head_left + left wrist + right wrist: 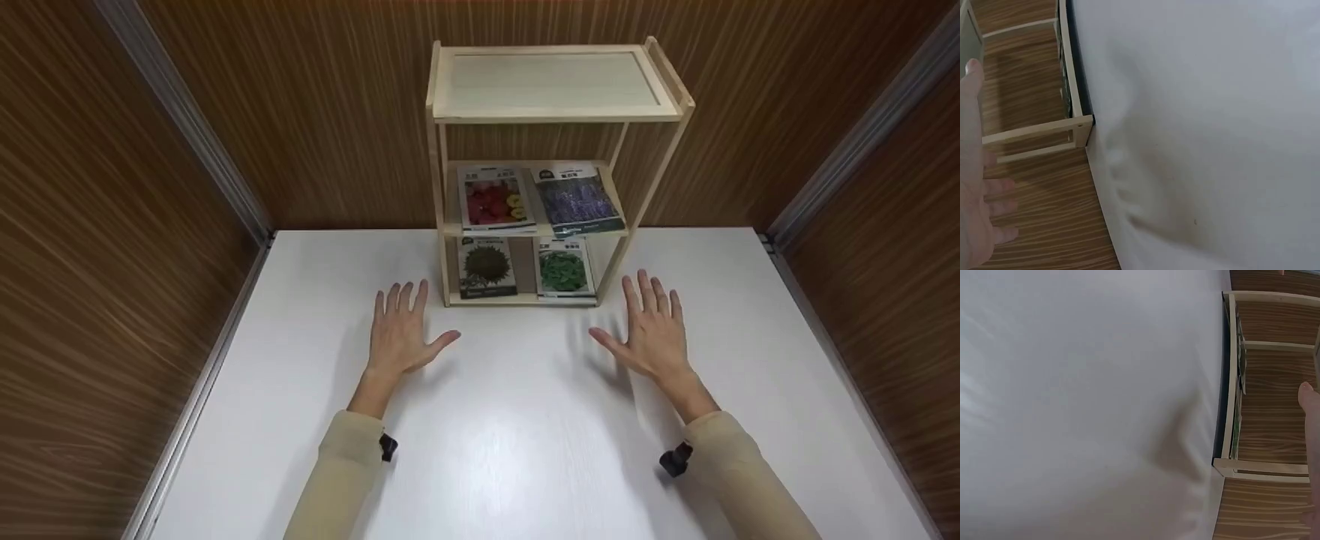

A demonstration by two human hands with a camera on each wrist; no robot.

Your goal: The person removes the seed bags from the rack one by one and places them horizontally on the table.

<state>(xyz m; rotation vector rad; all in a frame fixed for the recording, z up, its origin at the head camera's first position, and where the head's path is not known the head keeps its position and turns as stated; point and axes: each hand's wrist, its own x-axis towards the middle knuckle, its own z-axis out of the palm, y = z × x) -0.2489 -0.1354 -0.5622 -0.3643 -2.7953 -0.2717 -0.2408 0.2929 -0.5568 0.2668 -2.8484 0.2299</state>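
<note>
Palm down with fingers spread, my left hand [399, 337] hovers over the white table, left of a small wooden shelf rack [555, 116]. On the other side my right hand [654, 337] is held the same way, fingers straight, holding nothing. Both hands cast shadows on the table. The middle shelf bears a packet with red and yellow flowers [495, 201] and a packet with purple flowers [577, 199]. Below them stand a packet with a dark spiky flower head [487, 268] and a packet with green leaves [564, 271]. Each wrist view shows part of its hand beside the rack.
The white table [510, 450] extends in front of the rack. Wood-grain panels [337, 112] enclose it at the back and both sides, with metal strips [195, 127] at the corners. The rack stands at the table's back edge, its top panel bare.
</note>
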